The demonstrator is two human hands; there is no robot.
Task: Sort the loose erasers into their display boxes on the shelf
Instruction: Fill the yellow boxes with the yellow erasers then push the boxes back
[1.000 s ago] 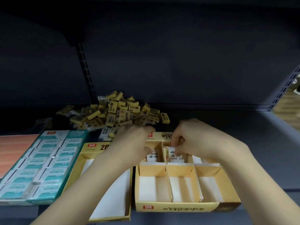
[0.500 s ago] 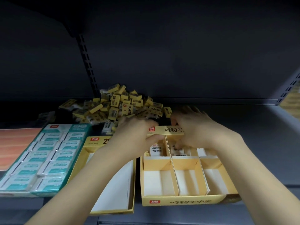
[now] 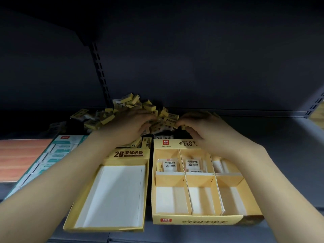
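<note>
- Dark grey shelf (image 3: 271,137) with a dark back panel and a slotted upright (image 3: 100,71) at upper centre-left.
- Heap of loose erasers (image 3: 133,109), yellow-wrapped, at frame centre against the back panel.
- Open yellow box (image 3: 112,195), white-floored, lower centre; divided display box (image 3: 198,220) just right of it, with wrapped erasers in its far compartments.
- Teal boxed stock (image 3: 57,149) at left.
- Left hand (image 3: 129,123) lies on the heap, fingers curled into the erasers.
- Right hand (image 3: 201,127) pinches an eraser at the heap's right edge.
</note>
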